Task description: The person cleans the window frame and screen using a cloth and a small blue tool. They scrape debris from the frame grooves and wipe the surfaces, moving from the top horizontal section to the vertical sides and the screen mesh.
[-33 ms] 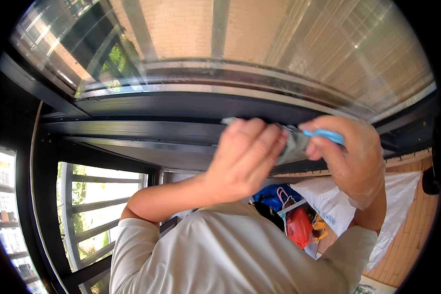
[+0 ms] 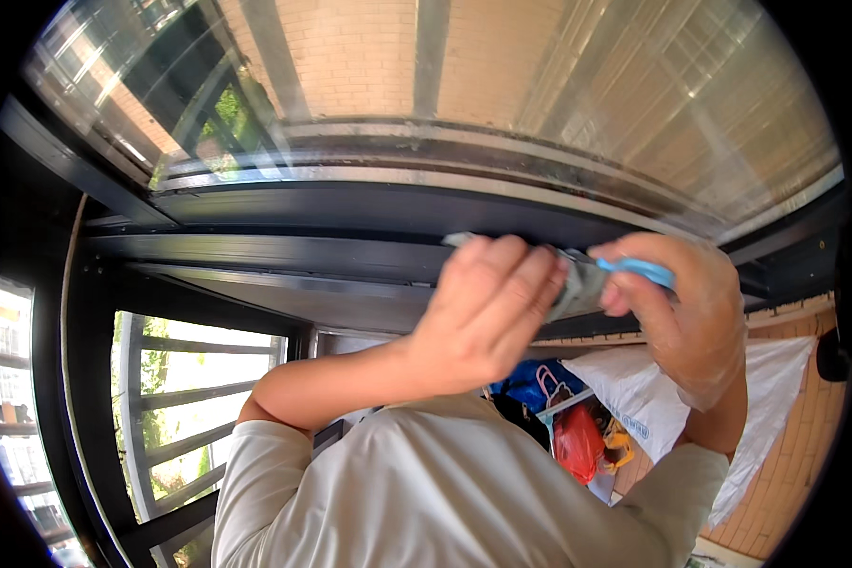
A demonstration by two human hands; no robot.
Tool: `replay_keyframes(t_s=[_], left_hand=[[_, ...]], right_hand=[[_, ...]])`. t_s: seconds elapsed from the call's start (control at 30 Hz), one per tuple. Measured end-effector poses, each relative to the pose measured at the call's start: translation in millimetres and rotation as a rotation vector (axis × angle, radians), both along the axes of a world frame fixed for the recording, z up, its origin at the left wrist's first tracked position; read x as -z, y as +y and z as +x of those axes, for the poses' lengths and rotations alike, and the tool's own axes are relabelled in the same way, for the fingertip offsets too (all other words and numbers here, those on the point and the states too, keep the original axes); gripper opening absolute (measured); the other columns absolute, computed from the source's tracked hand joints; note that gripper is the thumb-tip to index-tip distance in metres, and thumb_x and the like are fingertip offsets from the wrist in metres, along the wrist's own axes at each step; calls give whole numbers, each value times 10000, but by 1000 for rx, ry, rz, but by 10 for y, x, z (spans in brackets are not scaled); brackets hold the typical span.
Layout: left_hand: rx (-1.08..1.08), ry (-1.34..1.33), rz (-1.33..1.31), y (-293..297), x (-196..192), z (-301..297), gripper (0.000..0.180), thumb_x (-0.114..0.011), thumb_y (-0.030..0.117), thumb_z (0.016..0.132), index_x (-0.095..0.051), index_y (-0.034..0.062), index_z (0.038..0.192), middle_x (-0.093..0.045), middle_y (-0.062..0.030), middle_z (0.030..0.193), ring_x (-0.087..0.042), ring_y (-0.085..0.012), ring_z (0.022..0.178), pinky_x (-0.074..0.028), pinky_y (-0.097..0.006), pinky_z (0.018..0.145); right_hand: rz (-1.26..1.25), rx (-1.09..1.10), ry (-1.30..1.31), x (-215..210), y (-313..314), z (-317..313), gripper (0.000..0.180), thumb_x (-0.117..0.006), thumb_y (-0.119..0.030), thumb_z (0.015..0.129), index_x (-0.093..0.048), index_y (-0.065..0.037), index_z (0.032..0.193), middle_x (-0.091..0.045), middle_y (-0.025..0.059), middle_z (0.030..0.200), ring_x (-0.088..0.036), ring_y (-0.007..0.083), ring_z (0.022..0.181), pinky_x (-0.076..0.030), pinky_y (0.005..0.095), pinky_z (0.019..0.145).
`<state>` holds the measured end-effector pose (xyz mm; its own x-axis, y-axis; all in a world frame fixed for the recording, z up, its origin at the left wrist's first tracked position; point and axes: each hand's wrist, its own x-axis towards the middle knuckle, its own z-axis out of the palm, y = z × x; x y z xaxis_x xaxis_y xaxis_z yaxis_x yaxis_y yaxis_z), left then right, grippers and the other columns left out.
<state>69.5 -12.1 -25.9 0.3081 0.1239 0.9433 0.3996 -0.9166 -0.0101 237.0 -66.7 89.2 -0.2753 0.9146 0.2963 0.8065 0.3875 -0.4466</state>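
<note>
While the left hand [image 2: 488, 308] presses a grey cloth [image 2: 577, 284] up against the dark beam [image 2: 350, 256], its fingers are curled closed over the cloth's left part, knuckles toward the camera. The cloth lies just under the lower edge of that beam, bunched, with its long axis running roughly along the beam, left to right; one pale end pokes out left of the knuckles and the other end reaches toward the right hand [image 2: 686, 312]. That right hand, in a thin clear glove, is closed round a light blue handle [image 2: 639, 271], which also lies nearly level along the beam and points right and slightly down; what tool the handle belongs to is hidden by the cloth and fingers. Above the beam sits the clear ribbed roof panel [image 2: 540, 104] with a brick wall showing through it. Below the beam, beside the right forearm, are a white sack [image 2: 653, 398] and a red bag [image 2: 577, 440]. Against the earlier frame nothing has visibly shifted: both hands, cloth and handle sit in the same spots under the beam.
</note>
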Motion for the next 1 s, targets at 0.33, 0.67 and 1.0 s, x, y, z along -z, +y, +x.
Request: replay_keyframes(t_s=[0.33, 0.67, 1.0], left_hand=[[46, 4, -13, -156, 19, 605, 344, -640, 54, 625, -637, -108, 929, -577, -189, 998, -540, -291, 908, -469, -390, 723], [141, 44, -82, -205, 41, 841, 393, -606, 115, 658, -648, -21, 1024, -572, -123, 1121, -552, -261, 999, -467, -377, 814], [81, 76, -21, -124, -64, 755, 398, -604, 76, 642, -641, 27, 1035, -587, -81, 1016, -557, -239, 906, -450, -358, 753]], right_hand=[[-75, 207, 213, 8, -238, 461, 109, -565, -12, 850, -616, 1, 945, -625, 101, 677, -622, 154, 607, -485, 258, 586], [58, 327, 330, 150, -494, 829, 129, -536, -7, 890, -617, 38, 980, -628, 74, 760, -571, 97, 633, -482, 214, 582], [261, 177, 427, -57, -568, 1114, 120, -578, -72, 892, -632, -1, 973, -650, 87, 943, -591, 96, 742, -441, 190, 590]])
